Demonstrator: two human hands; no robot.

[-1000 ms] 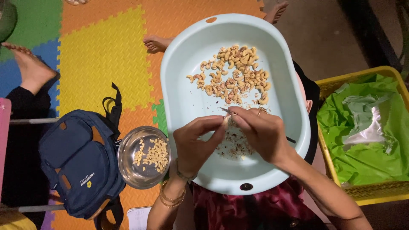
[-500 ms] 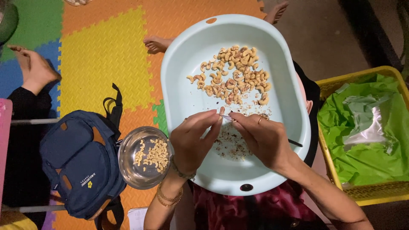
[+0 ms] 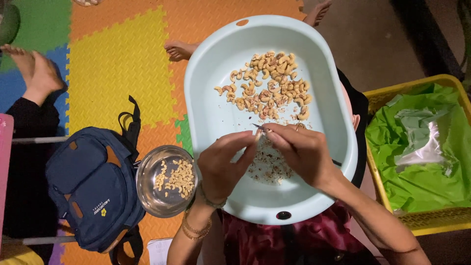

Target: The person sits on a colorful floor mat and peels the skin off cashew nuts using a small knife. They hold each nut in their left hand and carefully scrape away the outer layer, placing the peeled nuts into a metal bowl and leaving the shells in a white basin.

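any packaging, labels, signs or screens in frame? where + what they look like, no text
Clear plastic bag: crumpled, in the yellow crate at right, on top of the green liner.
Green plastic liner: bright green sheet lining the yellow crate.
Small logo label: white print with a yellow flower mark, on the front pocket of the navy backpack at left.
No signs or screens.
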